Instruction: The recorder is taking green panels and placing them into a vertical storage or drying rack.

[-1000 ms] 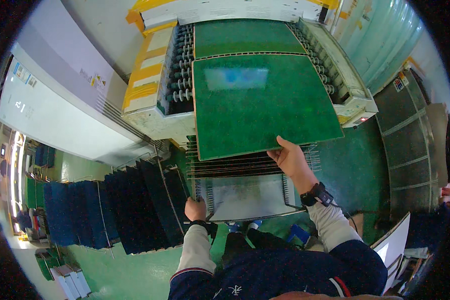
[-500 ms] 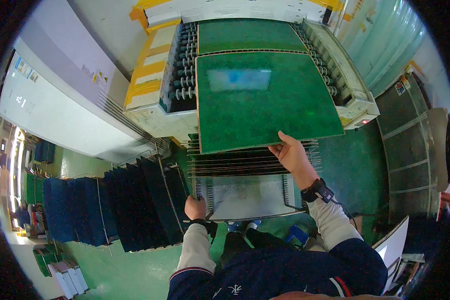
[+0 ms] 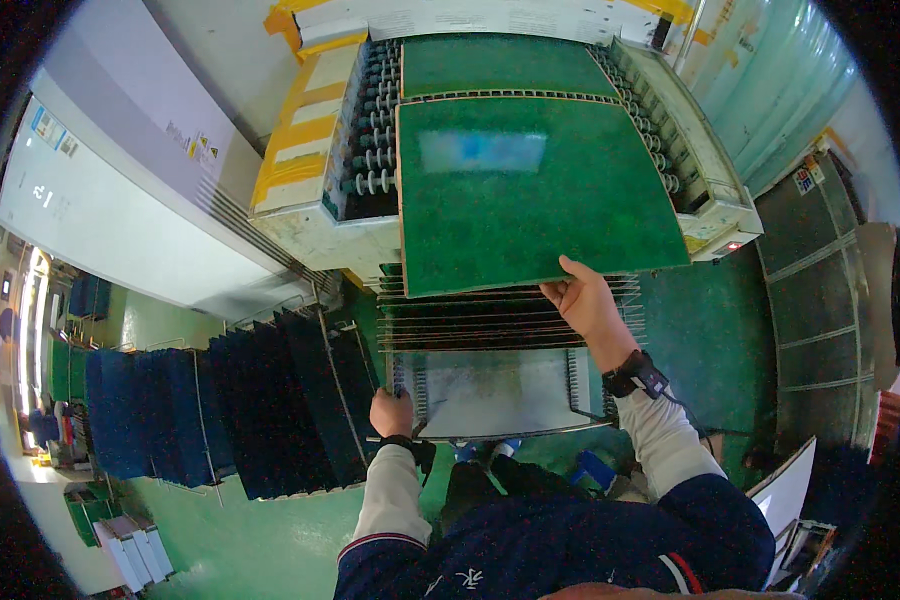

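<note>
Right hand [image 3: 582, 303] is up at the near edge of a big green panel [image 3: 530, 190], thumb over the top face and fingers curled beneath, pinching that edge. The panel is flat, thin and rectangular, matte green with a pale bluish glare patch near its far end and a thin tan rim along its sides. It lies tilted out over the mouth of the conveyor [image 3: 370, 180], its far part resting over the rollers, its near edge hanging out past the machine's lip above the rack [image 3: 500, 325].

Those rollers are small white spools on dark shafts, lined up in a row down each side. A second green panel [image 3: 500, 65] sits further in, flat on the bed. The machine's housing is cream-painted metal with yellow strips.

Left hand [image 3: 391, 413] is low, closed in a fist round the thin wire rim at the rack's near left corner. The rack is wire-framed, with more thin dark sheets slotted edge-on in close rows and a grey, scuffed tray floor showing in front.

To the left, dark blue slotted racks [image 3: 210, 410] stand on the glossy green floor [image 3: 270, 540].
</note>
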`<action>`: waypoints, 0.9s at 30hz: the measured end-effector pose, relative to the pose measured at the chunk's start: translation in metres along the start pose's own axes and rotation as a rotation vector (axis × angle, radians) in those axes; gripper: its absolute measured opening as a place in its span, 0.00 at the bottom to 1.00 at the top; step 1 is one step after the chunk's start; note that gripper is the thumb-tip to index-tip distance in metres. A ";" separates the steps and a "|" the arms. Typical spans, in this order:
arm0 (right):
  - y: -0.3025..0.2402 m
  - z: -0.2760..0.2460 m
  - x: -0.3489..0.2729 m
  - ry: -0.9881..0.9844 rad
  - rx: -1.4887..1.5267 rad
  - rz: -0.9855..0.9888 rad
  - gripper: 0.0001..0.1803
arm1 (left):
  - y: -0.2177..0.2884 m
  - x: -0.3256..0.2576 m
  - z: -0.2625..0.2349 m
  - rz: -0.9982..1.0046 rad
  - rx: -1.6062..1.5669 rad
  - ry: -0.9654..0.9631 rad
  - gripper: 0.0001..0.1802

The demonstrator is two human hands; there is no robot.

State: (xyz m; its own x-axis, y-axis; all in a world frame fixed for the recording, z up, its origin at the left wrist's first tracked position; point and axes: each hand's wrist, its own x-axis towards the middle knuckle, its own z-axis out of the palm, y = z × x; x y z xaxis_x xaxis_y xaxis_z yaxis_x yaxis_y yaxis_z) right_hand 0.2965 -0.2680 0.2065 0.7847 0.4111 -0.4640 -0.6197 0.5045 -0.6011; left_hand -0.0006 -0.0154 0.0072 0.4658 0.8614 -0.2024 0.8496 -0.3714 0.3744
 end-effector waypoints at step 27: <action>-0.001 0.021 -0.021 -0.407 -0.291 0.160 0.11 | 0.007 -0.003 -0.011 -0.030 0.012 0.004 0.19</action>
State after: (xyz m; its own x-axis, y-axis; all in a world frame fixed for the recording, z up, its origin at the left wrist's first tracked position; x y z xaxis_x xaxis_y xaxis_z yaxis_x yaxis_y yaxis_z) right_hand 0.2801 -0.2613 0.2306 0.5760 0.7566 -0.3093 -0.6569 0.2033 -0.7260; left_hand 0.0007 -0.0168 0.0206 0.4390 0.8736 -0.2099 0.8661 -0.3493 0.3576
